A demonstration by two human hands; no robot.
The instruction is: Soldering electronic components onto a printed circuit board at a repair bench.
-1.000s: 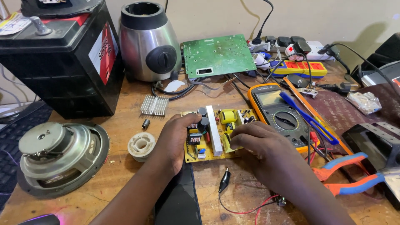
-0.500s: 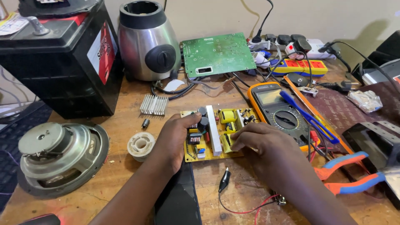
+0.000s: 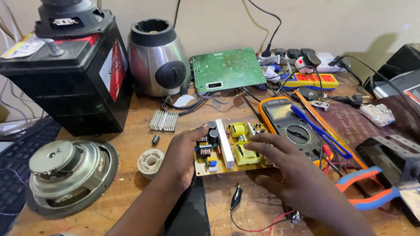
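A yellow circuit board (image 3: 227, 146) with black capacitors, a white heat sink strip and yellow transformers lies on the wooden bench. My left hand (image 3: 181, 155) grips its left edge, thumb up by the capacitors. My right hand (image 3: 288, 168) rests on the board's right side, fingers spread over the yellow transformer. Just right of the board lies an orange-cased multimeter (image 3: 291, 126), partly under my right hand.
A black battery (image 3: 70, 78) and a steel blender base (image 3: 157, 59) stand at the back left, a green circuit board (image 3: 227, 67) and power strips behind. A loose speaker (image 3: 65, 175), a small finned heat sink (image 3: 164, 120), a crocodile clip (image 3: 236, 196) and orange-blue pliers (image 3: 372, 188) lie around.
My right hand's fingers have slid further left across the board onto the yellow transformer. The left hand keeps its hold on the left edge.
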